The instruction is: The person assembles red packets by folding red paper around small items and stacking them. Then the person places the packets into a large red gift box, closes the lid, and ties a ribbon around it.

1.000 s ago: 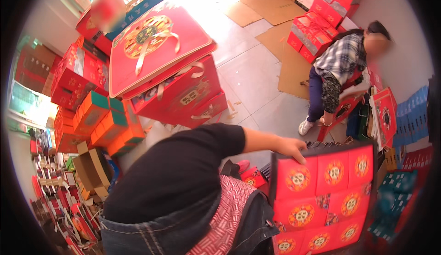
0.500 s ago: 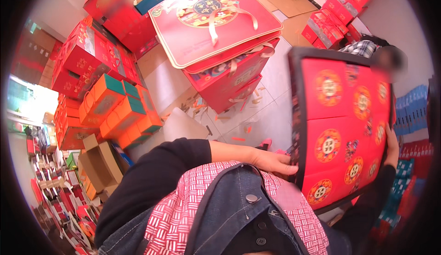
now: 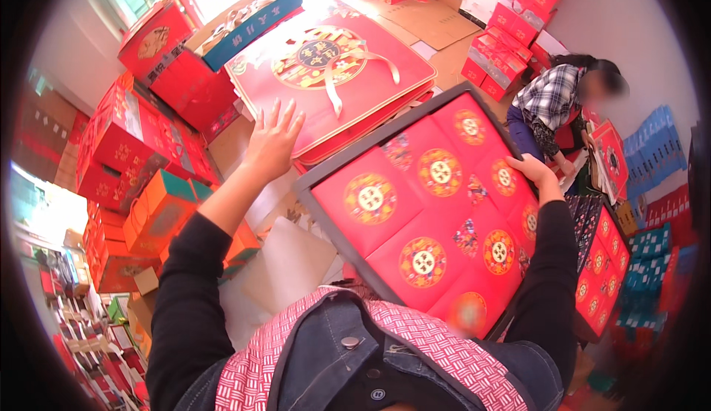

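Observation:
A large shallow box with a dark rim [image 3: 384, 135] is tilted in front of me. Inside, it is filled with square red packs [image 3: 381, 237] bearing round floral emblems. My right hand [image 3: 535, 175] grips its far right edge. My left hand [image 3: 272, 144] is raised with fingers spread and holds nothing. It is nearest the left edge of a big red gift box lid [image 3: 370, 89] with a cream ribbon, on top of a stack. The box's near right side is partly hidden behind my right arm.
A co-worker in a checked shirt [image 3: 552, 100] bends at the right, beside another box of red packs [image 3: 603, 278]. Red cartons [image 3: 129, 141] and orange-green boxes [image 3: 159, 211] are piled at the left. A blue open box [image 3: 248, 29] with ribbons sits behind the gift stack.
The dark-rimmed box has swung from the right toward the middle. My left hand has let go of its edge and risen to the left, opening. The co-worker now shows more fully.

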Demonstrator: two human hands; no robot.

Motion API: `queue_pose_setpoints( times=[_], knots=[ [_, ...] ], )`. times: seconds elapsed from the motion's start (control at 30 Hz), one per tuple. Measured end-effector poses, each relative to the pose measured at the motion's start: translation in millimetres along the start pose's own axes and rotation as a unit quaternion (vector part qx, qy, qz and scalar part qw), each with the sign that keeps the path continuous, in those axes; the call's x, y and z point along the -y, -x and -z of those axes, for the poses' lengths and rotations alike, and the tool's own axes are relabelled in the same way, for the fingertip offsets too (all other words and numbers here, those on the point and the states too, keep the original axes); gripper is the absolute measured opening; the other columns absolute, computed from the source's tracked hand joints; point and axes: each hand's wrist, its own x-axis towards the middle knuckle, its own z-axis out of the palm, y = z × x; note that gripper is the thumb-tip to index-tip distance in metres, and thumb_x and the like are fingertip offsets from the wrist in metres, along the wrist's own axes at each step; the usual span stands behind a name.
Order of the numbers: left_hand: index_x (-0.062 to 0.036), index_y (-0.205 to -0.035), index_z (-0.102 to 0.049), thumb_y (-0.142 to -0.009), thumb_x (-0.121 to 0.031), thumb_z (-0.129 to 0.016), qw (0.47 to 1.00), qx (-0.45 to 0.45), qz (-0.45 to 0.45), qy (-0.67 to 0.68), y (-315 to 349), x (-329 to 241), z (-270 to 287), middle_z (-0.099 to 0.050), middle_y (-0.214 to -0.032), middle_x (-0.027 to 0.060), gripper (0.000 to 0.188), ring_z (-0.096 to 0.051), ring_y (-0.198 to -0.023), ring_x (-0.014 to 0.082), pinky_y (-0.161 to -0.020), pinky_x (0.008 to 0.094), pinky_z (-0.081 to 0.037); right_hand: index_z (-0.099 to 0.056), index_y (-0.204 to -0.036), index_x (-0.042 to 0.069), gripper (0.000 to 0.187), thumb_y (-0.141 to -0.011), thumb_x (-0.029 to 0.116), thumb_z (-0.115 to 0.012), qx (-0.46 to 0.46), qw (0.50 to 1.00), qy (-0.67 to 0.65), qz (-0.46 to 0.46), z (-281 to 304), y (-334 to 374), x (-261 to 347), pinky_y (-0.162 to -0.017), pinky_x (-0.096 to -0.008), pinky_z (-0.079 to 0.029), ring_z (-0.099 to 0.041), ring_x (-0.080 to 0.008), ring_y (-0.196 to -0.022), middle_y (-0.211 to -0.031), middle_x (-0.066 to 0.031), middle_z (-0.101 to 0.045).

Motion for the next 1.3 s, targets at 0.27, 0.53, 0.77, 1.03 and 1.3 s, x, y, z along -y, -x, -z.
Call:
queue_pose_setpoints(
  times=[0.27, 0.53, 0.77, 1.03, 1.3],
  knots=[
    [-0.0047, -0.119, -0.053, -0.078, -0.004, -0.053, 0.995, -0.079, 0.02, 0.06, -40.6, 7.8, -33.2, -0.058, -0.117, 0.0144, 0.041, -0.054, -0.111, 0.031, -0.093, 0.0374, -0.045, -0.064, -0.104, 0.001, 0.047, -0.078, 0.04, -0.068, 0.087, 0.994, 0.033, 0.049, -42.0, -49.3, 79.0, -0.07, -0.0292, -0.049, -0.062, -0.0137, -0.079, -0.093, -0.0069, -0.066],
    [-0.0028, -0.119, -0.053, -0.074, 0.004, -0.049, 0.99, -0.075, 0.003, 0.117, -13.8, 18.2, -30.8, -0.058, -0.117, 0.0137, 0.045, -0.052, -0.114, 0.0299, -0.097, 0.0399, -0.041, -0.064, -0.102, -0.002, 0.056, -0.076, 0.048, -0.068, 0.085, 0.976, 0.194, 0.041, -51.4, -62.5, 148.4, -0.068, -0.0297, -0.049, -0.062, -0.0151, -0.077, -0.091, -0.0096, -0.066],
    [-0.0014, -0.116, -0.055, -0.071, 0.006, -0.051, 0.986, -0.036, -0.028, 0.163, 60.6, 27.0, -7.9, -0.057, -0.118, 0.0141, 0.046, -0.05, -0.117, 0.0298, -0.099, 0.0407, -0.041, -0.064, -0.1, -0.002, 0.048, -0.08, 0.042, -0.066, 0.139, 0.984, 0.084, 0.078, -43.4, -73.6, 111.4, -0.068, -0.0285, -0.049, -0.061, -0.0132, -0.076, -0.091, -0.0068, -0.066],
    [-0.0007, -0.117, -0.054, -0.073, -0.003, -0.055, 0.99, -0.074, -0.001, 0.123, 82.0, -20.1, 9.1, -0.057, -0.12, 0.0126, 0.044, -0.05, -0.118, 0.03, -0.1, 0.0398, -0.04, -0.06, -0.105, -0.003, 0.044, -0.086, 0.037, -0.061, 0.156, 0.981, 0.0, 0.112, -42.1, -104.2, 82.4, -0.069, -0.0279, -0.049, -0.063, -0.0123, -0.077, -0.092, -0.0072, -0.066],
    [-0.0004, -0.14, -0.019, -0.087, -0.043, -0.054, 0.399, -0.087, 0.441, 0.799, 150.0, -162.5, -42.6, -0.031, -0.139, 0.0133, 0.076, -0.031, -0.128, 0.0218, -0.101, 0.0348, -0.033, -0.058, -0.107, -0.003, 0.048, -0.084, 0.039, -0.062, 0.098, 0.992, 0.009, 0.081, -42.6, -98.6, 91.9, -0.071, -0.0299, -0.05, -0.063, -0.0149, -0.078, -0.092, -0.0087, -0.066]
  ],
)
